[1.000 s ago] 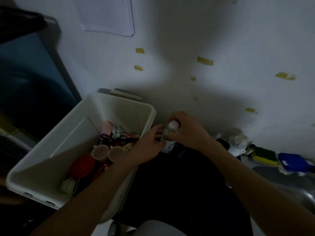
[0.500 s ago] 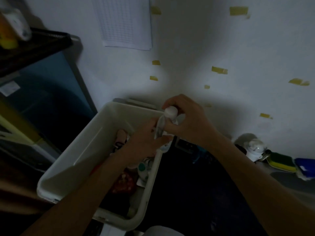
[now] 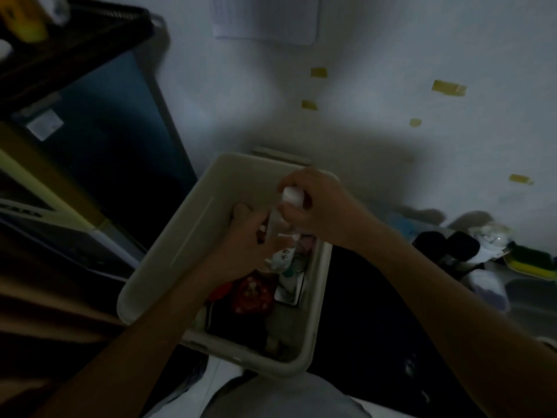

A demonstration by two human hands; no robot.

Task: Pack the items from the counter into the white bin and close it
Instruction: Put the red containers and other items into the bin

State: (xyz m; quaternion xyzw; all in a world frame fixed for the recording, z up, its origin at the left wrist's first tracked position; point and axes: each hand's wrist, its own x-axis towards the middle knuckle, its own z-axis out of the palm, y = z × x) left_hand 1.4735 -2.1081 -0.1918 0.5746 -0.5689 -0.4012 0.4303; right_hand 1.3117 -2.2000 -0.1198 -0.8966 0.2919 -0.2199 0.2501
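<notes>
The white bin (image 3: 187, 236) stands open in the middle, with several items inside, among them a red packet (image 3: 251, 297). Above the bin's right half I hold a small clear bottle (image 3: 280, 254) with a white cap (image 3: 293, 196). My left hand (image 3: 247, 245) grips the bottle's body from the left. My right hand (image 3: 316, 206) is curled round the cap end. The bottle's lower end, with a white label, hangs over the bin's contents.
A dark counter (image 3: 376, 312) lies right of the bin. At the far right are black items (image 3: 446, 242), a white round object (image 3: 491, 236) and a green-yellow sponge (image 3: 533, 260). A dark shelf (image 3: 75, 40) stands on the left. The wall behind carries paper (image 3: 265, 19) and tape bits.
Both hands have carried the bottle from the bin's right rim to above its inside. The camera has swung left and closer over the bin.
</notes>
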